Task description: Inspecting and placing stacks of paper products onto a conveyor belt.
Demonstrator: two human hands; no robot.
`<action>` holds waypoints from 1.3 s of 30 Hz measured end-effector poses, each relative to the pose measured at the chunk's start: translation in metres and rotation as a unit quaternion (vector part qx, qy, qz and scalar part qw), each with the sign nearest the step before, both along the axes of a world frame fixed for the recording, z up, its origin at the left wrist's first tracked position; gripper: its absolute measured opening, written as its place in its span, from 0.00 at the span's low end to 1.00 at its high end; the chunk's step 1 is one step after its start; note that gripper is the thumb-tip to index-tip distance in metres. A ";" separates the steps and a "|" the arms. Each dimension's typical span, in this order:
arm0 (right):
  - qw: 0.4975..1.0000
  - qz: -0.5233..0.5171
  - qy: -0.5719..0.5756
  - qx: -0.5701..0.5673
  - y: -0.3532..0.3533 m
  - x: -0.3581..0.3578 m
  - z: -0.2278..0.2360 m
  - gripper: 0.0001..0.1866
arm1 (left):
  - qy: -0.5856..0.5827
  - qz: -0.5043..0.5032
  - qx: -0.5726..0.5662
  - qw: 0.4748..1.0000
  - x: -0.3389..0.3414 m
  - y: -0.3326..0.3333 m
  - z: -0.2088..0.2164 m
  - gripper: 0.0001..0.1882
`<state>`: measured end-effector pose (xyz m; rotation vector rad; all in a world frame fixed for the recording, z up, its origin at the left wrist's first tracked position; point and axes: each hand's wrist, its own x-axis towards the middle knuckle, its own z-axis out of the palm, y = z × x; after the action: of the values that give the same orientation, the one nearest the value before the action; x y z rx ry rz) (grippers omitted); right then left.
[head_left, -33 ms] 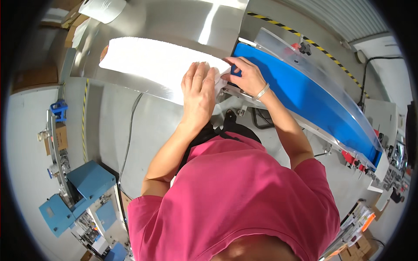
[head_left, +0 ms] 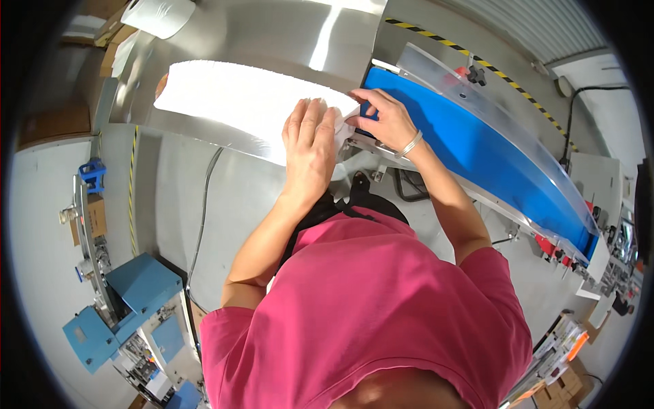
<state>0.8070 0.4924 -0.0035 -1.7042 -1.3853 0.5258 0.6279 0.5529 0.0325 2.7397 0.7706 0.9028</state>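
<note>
The white sheet material (head_left: 225, 85) is lying lengthwise along the near edge of the metal table (head_left: 259, 31), its right end reaching the left end of the blue conveyor belt (head_left: 470, 150). The left hand (head_left: 311, 146) is resting palm down on the material near that right end; its fingers are extending toward the far side, lying almost side by side and pressing from above without pinching. The right hand (head_left: 388, 123) is positioned at the right end, with its thumb and index fingertips meeting the edge of the material, which is creasing between the two hands; whether these fingertips are pinching it cannot be determined. A light-coloured bracelet (head_left: 410, 144) is encircling the right wrist. A clear guard (head_left: 439, 75) is running along the far side of the belt, and a black knob (head_left: 477, 76) is standing just beyond it. A white roll (head_left: 160, 15) is sitting at the far left of the table. Black-and-yellow tape (head_left: 436, 39) is marking the floor beyond the belt.
</note>
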 end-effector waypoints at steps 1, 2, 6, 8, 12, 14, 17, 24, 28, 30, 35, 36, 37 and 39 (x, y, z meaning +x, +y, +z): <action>0.999 0.004 0.049 0.000 -0.002 0.002 0.002 0.25 | -0.001 -0.005 -0.002 1.000 0.000 0.000 0.001 0.19; 0.995 0.010 0.097 0.001 -0.004 0.004 0.003 0.24 | -0.001 -0.010 -0.004 1.000 0.000 0.001 0.002 0.18; 0.989 0.029 0.147 0.010 -0.005 0.011 -0.003 0.23 | 0.002 -0.024 -0.006 1.000 -0.003 0.000 0.004 0.18; 0.979 0.067 0.194 0.015 -0.004 0.014 -0.004 0.21 | 0.001 -0.030 -0.012 0.999 -0.004 0.001 0.004 0.17; 0.979 0.126 0.161 -0.016 0.000 0.020 0.003 0.20 | 0.001 -0.045 -0.019 0.999 -0.007 0.000 0.007 0.16; 0.982 0.182 0.016 0.046 0.003 0.026 -0.005 0.17 | -0.003 -0.044 -0.062 0.997 -0.006 0.000 0.013 0.14; 0.980 0.054 0.135 -0.137 -0.007 0.040 -0.006 0.15 | 0.014 -0.008 -0.052 0.999 -0.004 0.005 0.021 0.12; 0.944 -0.277 0.123 -0.131 -0.050 0.071 -0.052 0.30 | 0.013 -0.011 0.020 1.000 -0.009 0.019 0.002 0.10; 0.916 -0.356 0.095 -0.159 -0.078 0.078 -0.055 0.31 | 0.011 0.015 0.003 1.000 -0.006 0.014 0.004 0.21; 0.905 -0.382 0.088 -0.166 -0.092 0.082 -0.055 0.31 | 0.034 0.008 0.013 0.999 -0.008 0.016 0.001 0.20; 0.894 -0.415 0.113 -0.129 -0.122 0.087 -0.049 0.30 | 0.043 -0.005 0.006 0.999 -0.010 0.014 0.004 0.19; 0.892 -0.418 0.113 -0.129 -0.127 0.087 -0.046 0.30 | 0.044 -0.007 0.008 0.999 -0.011 0.014 0.005 0.19; 0.896 -0.412 0.124 -0.112 -0.129 0.081 -0.034 0.28 | 0.047 -0.008 0.010 0.999 -0.010 0.014 0.005 0.19; 0.898 -0.409 0.135 -0.095 -0.134 0.075 -0.020 0.27 | 0.043 -0.015 0.011 0.999 -0.009 0.014 0.005 0.19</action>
<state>0.8817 0.3589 -0.0239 -2.0773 -0.3448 0.3865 0.6190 0.5673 0.0376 2.8177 0.7361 0.7978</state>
